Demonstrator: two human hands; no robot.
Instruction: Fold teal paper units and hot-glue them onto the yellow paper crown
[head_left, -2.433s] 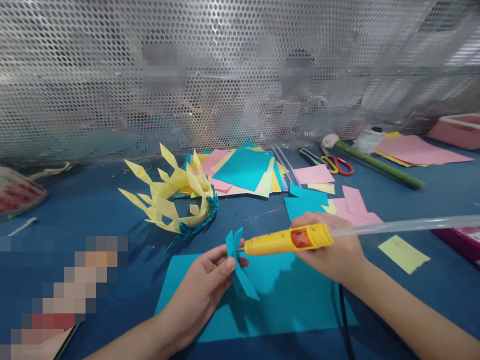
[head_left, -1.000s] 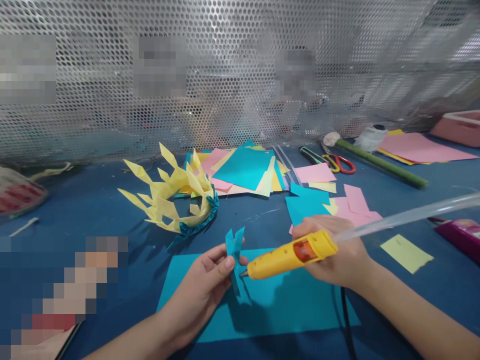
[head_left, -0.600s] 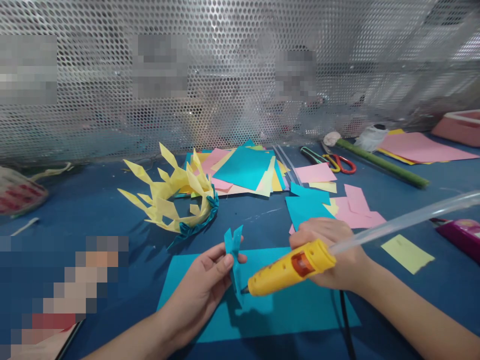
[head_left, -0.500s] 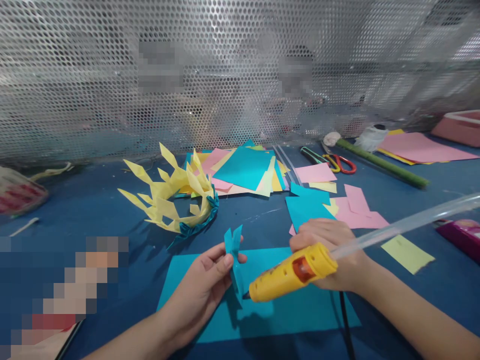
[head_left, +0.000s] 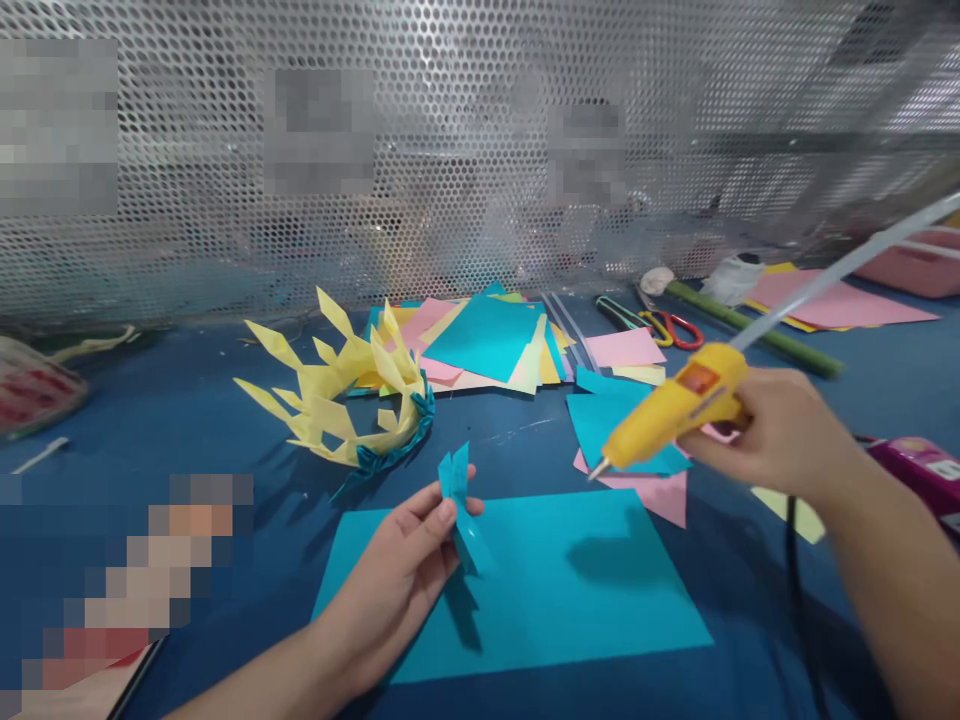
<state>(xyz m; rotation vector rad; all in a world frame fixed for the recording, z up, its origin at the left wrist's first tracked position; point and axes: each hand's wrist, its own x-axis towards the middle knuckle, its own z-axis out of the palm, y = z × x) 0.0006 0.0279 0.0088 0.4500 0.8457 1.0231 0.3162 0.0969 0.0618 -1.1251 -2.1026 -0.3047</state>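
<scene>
Between thumb and fingers, my left hand (head_left: 416, 545) pinches a small folded blue paper piece (head_left: 454, 480) with pointed tips up. It is held over a flat blue sheet of paper (head_left: 570, 590). A yellow hot glue gun (head_left: 667, 405) is gripped in my right hand (head_left: 787, 430), its nozzle aimed down and left above the sheet's far edge. A clear glue stick (head_left: 840, 275) sticks out of its back. Beyond my left hand stands a pale yellow paper crown (head_left: 337, 390) with blue folded pieces (head_left: 397, 450) along its near right rim.
A pile of coloured paper (head_left: 487, 340) lies at the back, beside clear glue sticks (head_left: 574, 330) and scissors (head_left: 675, 328). A green stem (head_left: 757, 330) lies to the right, near a purple packet (head_left: 919, 480). Perforated metal mesh (head_left: 465, 120) rises behind the table.
My right hand has moved the glue gun up and to the right, away from the small blue paper piece. My left hand keeps its pinch, shifted only slightly.
</scene>
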